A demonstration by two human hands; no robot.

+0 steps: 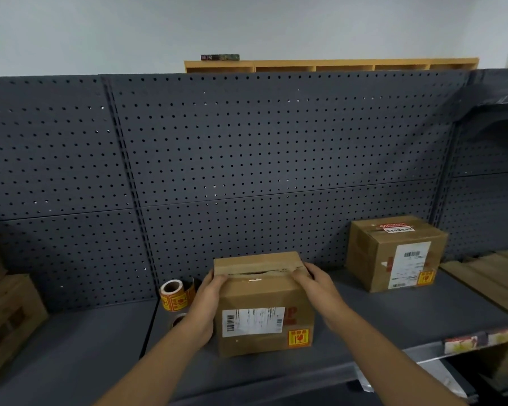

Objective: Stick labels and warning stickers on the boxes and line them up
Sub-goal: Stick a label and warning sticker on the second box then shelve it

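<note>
Gripping the near box point(263, 306) at its top edges, my left hand point(208, 300) curls fingers over the 9 o'clock side and my right hand point(316, 284) wraps the 3 o'clock side. The box sits on the grey shelf point(393, 315), white label point(252, 321) and yellow warning sticker point(299, 337) facing me. A sticker roll point(175, 294) lies at 9 o'clock; a second labelled box point(393, 253) stands at 2 o'clock, against the pegboard point(247, 148).
</note>
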